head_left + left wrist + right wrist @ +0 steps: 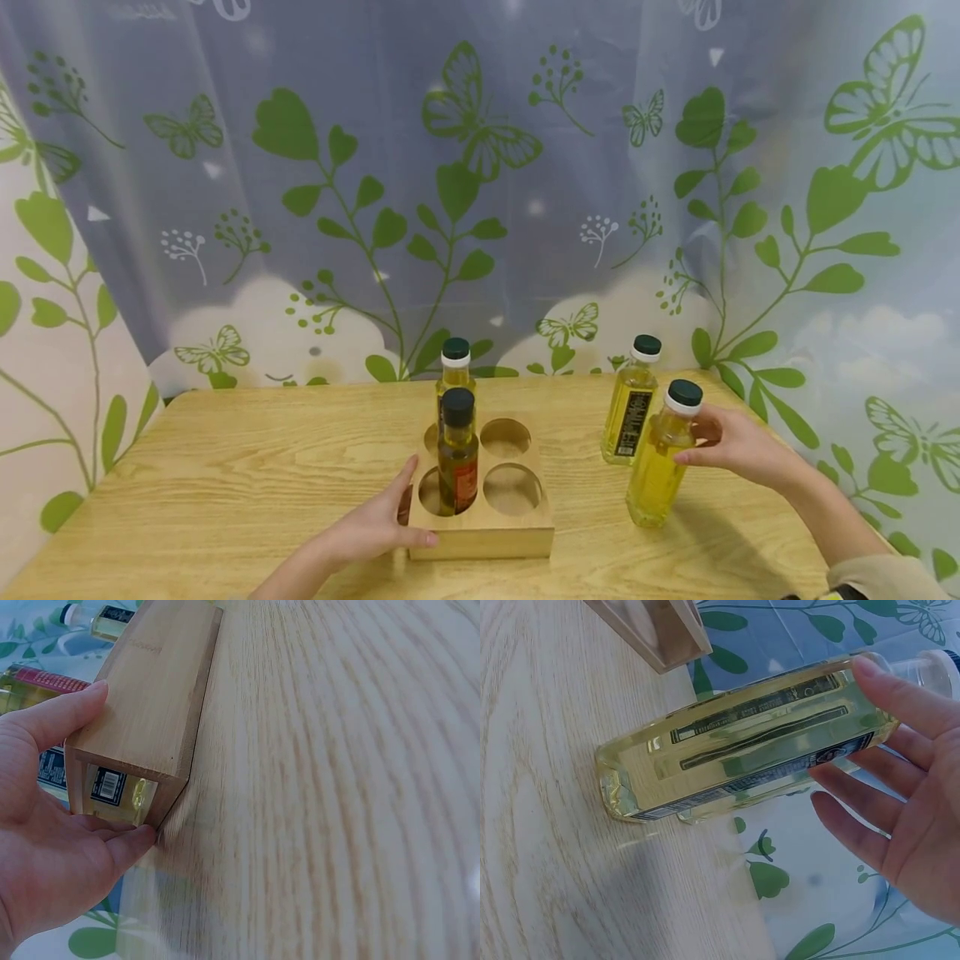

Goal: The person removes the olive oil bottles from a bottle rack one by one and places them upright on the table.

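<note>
A wooden bottle holder (480,543) with round openings sits on the table. My left hand (371,525) grips its left end, thumb across the front wall and fingers at the open side. Two bottles stand in the holder's left column: a dark one with a red label (458,471) in front, and behind it a partly hidden yellow oil bottle with a green cap (455,377). At the right, my right hand (738,448) holds a clear bottle of yellow oil (654,487) near its shoulder, thumb on one side and fingers on the other. This bottle leans slightly, its base low over the tabletop.
Another yellow oil bottle (628,412) with a black label stands just behind the held one. The holder's two right openings hold no bottle. A patterned curtain (480,208) hangs along the back and sides of the wooden table (285,450).
</note>
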Demonstrator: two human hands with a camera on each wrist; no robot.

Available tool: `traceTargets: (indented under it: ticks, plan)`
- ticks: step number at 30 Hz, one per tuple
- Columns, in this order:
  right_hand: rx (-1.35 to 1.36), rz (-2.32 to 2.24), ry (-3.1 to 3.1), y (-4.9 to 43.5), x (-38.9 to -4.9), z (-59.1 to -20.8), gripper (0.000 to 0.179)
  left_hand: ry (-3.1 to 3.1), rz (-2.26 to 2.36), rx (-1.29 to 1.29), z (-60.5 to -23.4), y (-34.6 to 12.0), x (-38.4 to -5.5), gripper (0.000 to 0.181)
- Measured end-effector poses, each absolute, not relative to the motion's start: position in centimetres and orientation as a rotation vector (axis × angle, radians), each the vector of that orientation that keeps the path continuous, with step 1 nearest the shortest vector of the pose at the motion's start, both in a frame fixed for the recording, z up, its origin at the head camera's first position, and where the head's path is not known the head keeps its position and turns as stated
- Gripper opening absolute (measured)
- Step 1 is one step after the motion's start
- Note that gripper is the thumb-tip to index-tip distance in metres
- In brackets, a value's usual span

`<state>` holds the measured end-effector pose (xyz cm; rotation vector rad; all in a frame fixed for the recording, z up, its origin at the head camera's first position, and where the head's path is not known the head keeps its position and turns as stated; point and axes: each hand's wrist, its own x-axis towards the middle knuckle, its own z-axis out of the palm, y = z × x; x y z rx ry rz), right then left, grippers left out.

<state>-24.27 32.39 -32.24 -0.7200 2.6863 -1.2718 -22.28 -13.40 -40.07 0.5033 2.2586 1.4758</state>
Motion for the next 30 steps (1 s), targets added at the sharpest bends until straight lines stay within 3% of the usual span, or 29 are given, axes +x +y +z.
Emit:
traceTargets:
  ticks: [12, 30]
  plan:
    - [-0.769, -1.283, 2.671, 33.6, -23.6, -32.7, 0.047, 2.263, 1.478, 0.508, -40.0, -13.3, -22.2, 0.11]
    - [-0.987, -1.393, 2.602, 34.7, -20.5, -30.4, 0.047, 2.255, 1.476, 0.498, -39.8, -13.4, -22.2, 0.109]
